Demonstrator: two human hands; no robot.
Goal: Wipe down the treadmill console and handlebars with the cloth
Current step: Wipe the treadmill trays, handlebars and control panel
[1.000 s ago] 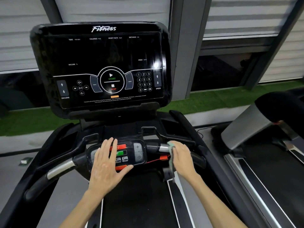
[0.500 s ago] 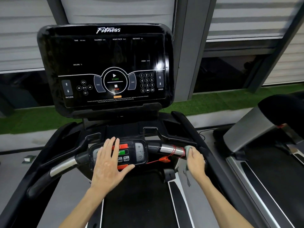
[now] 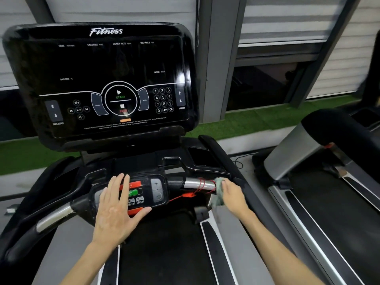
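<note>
Black belt (image 3: 164, 249) lies open between the forearms, and past it the left hand (image 3: 117, 206) rests flat, fingers straight and spread, on the small button panel (image 3: 153, 192) — while the right hand (image 3: 233, 195) grips the pale green cloth (image 3: 219, 193) round the chrome handlebar (image 3: 193, 184), beside a wound red cord (image 3: 202, 185). A grey floor strip (image 3: 249, 163) separates this machine's right edge from the neighbouring treadmill (image 3: 298, 153). Beyond, the console (image 3: 102, 64) reads "Fitness", START, INCLINE, SPEED.

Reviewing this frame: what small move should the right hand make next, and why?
Probably slide the cloth outward along the right handlebar. The right hand grips the cloth round the bar at the outer end of its silver section, where a red cord is coiled and might snag, while the left hand rests flat on the control pad.
</note>
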